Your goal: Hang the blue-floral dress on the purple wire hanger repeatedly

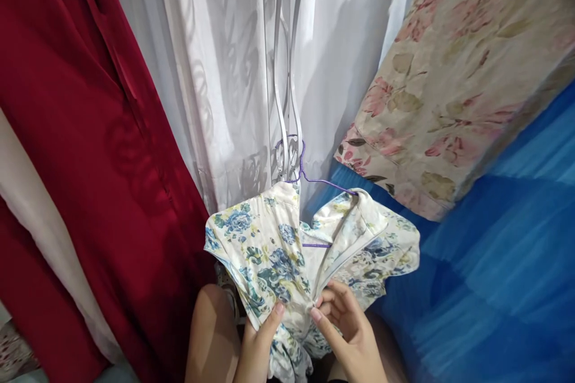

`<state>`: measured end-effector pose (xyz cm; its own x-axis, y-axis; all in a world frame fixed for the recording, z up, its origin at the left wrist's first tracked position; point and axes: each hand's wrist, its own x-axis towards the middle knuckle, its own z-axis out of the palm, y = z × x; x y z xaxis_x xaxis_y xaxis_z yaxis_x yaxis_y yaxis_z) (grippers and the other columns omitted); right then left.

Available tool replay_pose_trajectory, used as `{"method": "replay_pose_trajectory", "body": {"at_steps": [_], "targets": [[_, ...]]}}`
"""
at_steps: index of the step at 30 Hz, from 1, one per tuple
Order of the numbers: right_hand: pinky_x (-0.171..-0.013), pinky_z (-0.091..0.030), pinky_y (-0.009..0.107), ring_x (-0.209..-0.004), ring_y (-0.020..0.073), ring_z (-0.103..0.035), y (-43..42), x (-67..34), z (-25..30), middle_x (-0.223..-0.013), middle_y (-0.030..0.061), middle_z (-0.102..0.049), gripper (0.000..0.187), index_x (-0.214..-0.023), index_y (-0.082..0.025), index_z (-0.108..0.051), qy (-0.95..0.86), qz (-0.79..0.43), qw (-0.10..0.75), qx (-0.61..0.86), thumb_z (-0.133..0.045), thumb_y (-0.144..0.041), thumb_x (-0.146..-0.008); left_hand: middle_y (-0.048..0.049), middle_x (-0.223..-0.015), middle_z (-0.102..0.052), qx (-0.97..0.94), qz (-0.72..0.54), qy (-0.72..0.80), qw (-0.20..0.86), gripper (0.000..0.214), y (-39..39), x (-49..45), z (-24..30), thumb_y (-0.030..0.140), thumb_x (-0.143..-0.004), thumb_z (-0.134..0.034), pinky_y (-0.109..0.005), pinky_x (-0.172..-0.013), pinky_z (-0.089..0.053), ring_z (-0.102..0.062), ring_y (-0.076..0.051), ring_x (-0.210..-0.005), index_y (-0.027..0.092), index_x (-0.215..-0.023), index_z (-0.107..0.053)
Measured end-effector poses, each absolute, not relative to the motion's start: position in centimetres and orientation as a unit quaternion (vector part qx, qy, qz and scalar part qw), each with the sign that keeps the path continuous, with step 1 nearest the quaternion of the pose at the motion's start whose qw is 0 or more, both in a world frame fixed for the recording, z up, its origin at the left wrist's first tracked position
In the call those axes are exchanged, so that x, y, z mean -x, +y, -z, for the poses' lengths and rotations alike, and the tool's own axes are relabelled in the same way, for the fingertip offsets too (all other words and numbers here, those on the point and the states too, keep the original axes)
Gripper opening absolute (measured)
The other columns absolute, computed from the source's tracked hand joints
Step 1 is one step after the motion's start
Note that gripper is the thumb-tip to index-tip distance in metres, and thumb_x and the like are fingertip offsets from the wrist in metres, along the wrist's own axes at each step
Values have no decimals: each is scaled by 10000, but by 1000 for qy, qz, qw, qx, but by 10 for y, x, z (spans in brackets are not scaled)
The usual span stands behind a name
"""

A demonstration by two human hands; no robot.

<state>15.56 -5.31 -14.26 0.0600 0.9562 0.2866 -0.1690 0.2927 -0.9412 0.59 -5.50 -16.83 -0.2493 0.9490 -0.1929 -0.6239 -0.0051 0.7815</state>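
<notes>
A white garment (278, 251) with blue and yellow flowers hangs on a purple wire hanger (330, 182), its front parted at the neck. Along the opening runs a zipper (344, 260), undone in its upper part. My right hand (348, 329) pinches at the lower end of that opening, thumb and index finger on what looks like the zipper pull. With the thumb on the cloth's front, my left hand (265, 335) grips the garment a little lower and to the left; its other fingers are hidden behind the fabric.
The hanger hooks onto a white metal stand (291, 90) in front of white curtains (215, 60). Dark red cloth (99, 149) hangs at left. A beige floral cloth (449, 84) and blue tulle-like fabric (489, 263) hang at right. My knee (213, 329) shows below.
</notes>
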Motion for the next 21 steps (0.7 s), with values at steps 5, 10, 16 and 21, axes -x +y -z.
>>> {"method": "replay_pose_trajectory", "body": {"at_steps": [5, 10, 16, 21], "targets": [[-685, -441, 263, -753, 162, -517, -55, -160, 143, -811, 9, -540, 219, -967, -226, -588, -520, -460, 589, 413, -711, -363, -850, -148, -1249, -672, -210, -676, 383, 593, 745, -58, -13, 155, 357, -639, -855, -455, -1123, -388, -552, -360, -1261, 165, -1314, -606], [-666, -405, 256, -722, 153, -454, -57, -169, 138, -772, 3, -511, 215, -850, -200, -606, -534, -448, 565, 442, -694, -396, -857, -145, -1263, -663, -208, -676, 366, 605, 778, -63, -24, 145, 331, -663, -842, -469, -1120, -394, -548, -354, -1269, 185, -1369, -550], [-612, -373, 254, -677, 150, -425, -56, -176, 135, -709, -5, -459, 312, -788, -178, -580, -567, -447, 522, 454, -633, -471, -880, -139, -1196, -699, -202, -678, 374, 600, 749, -61, -27, 149, 325, -639, -854, -465, -1118, -396, -592, -345, -1218, 167, -1323, -593], [-583, -355, 252, -617, 137, -398, -53, -180, 141, -642, -20, -422, 401, -695, -189, -477, -591, -449, 493, 453, -554, -517, -914, -155, -1268, -658, -260, -674, 423, 548, 776, -57, -26, 156, 396, -613, -852, -481, -1114, -396, -550, -380, -1255, 141, -1307, -614]]}}
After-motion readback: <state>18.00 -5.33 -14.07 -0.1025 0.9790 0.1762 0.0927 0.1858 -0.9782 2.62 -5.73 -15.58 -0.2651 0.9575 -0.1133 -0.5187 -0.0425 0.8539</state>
